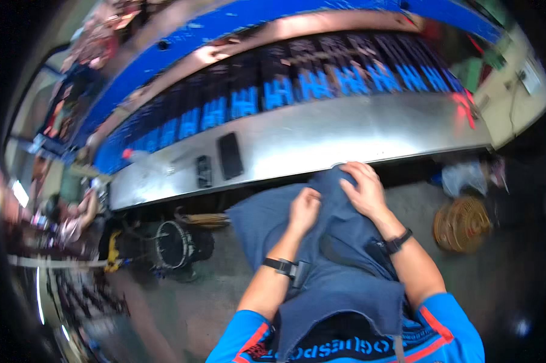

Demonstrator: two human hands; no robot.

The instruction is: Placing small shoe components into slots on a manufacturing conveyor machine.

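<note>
A blue-grey apron [335, 230] hangs from my front and spreads out toward the bench edge. My left hand [305, 210] is closed in a loose fist on the cloth, with its fingertips tucked out of sight. To its right, my right hand [365, 190] lies against the raised top fold of the apron, fingers partly stretched and the thumb apart from them. Dark bands with small devices circle both wrists. Just beyond the hands runs the front edge of a metal bench [321, 139].
On the bench lie a black phone [230, 155], a smaller dark object [204, 171] and a clear bottle with a red cap [128, 154]. Behind them stands a row of black-and-blue strips [277, 94]. A round woven stool [461, 224] is at right, a dark bucket [175, 244] at left.
</note>
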